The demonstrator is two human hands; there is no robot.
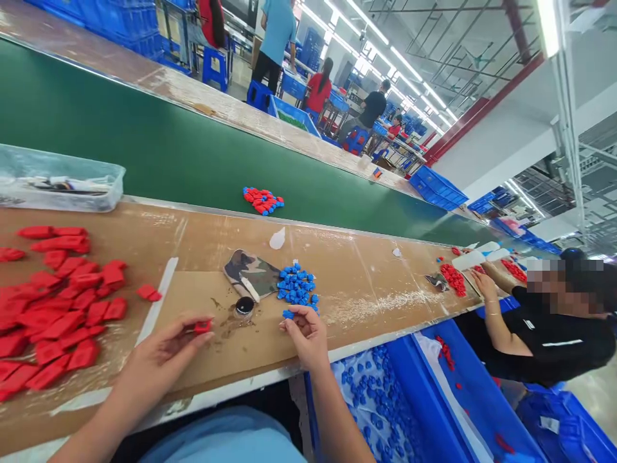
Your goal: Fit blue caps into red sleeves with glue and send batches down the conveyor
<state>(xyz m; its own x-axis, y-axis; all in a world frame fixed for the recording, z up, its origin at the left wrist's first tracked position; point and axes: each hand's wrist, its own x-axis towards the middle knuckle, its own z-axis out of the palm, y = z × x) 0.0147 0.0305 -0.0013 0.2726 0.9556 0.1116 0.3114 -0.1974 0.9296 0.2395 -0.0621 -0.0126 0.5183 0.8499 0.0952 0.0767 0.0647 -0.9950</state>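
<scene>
My left hand (168, 350) pinches a small red plastic piece (202, 326) between thumb and fingertips, just above the cardboard-topped bench. Across from it, my right hand (306, 334) is closed on a small blue plastic piece (288, 314). A heap of similar blue pieces (296, 284) lies right beyond that hand, beside a camouflage cloth (250, 273). Between my hands stands a little round pot (244, 306) with dark contents, wet stains around it. A large pile of red pieces (72, 302) spreads out left of my left hand.
Beyond the bench runs a green conveyor belt (193, 148) carrying a cluster of red-and-blue pieces (263, 200). A clear plastic box (62, 180) stands at the left. Blue crates (405, 366) sit below the bench edge at right, near a seated co-worker (544, 321).
</scene>
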